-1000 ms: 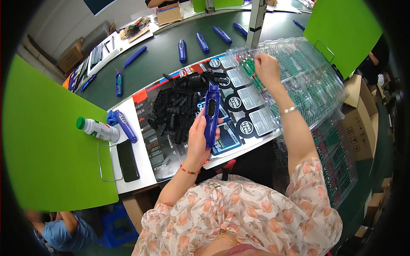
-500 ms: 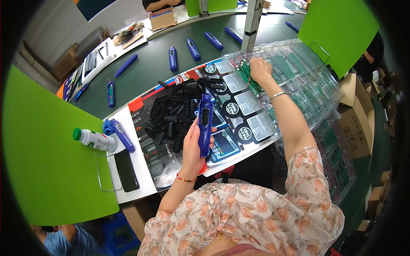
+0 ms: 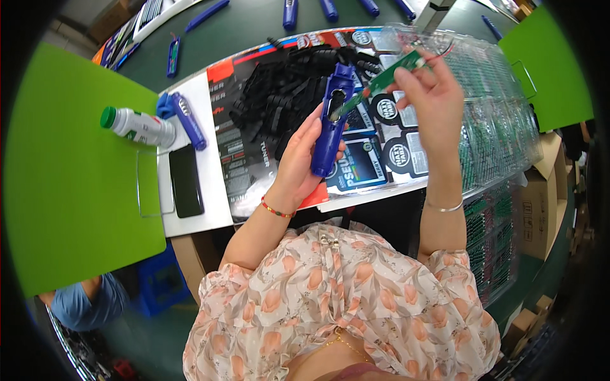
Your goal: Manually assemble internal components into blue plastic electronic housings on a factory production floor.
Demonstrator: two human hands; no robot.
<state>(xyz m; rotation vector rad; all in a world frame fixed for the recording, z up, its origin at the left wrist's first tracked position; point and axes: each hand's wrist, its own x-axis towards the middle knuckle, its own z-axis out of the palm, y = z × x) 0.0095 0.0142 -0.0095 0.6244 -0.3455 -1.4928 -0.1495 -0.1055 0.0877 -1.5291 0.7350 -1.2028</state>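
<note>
My left hand (image 3: 303, 150) is closed round a blue plastic housing (image 3: 325, 145), a long shell with an oval opening facing up. Between the fingers and thumb of my right hand (image 3: 432, 95) is a narrow green circuit board (image 3: 389, 75), with thin wires at its upper end. The board's lower tip reaches the housing's opening; whether it has gone inside I cannot tell. Behind the housing lies a heap of black plastic parts (image 3: 279, 95) on a printed sheet (image 3: 244, 184).
Clear plastic trays of green boards (image 3: 489, 127) stand at the right, beside a cardboard box (image 3: 540, 203). At the left are a white bottle (image 3: 143, 129), a blue housing (image 3: 189, 122), a black phone (image 3: 186, 183) and a green partition (image 3: 82, 171). More blue housings (image 3: 290, 14) lie at the back.
My right hand has come from the trays toward the housing, bringing a green circuit board. My left hand still holds the housing, now tilted a little. The whole view has shifted.
</note>
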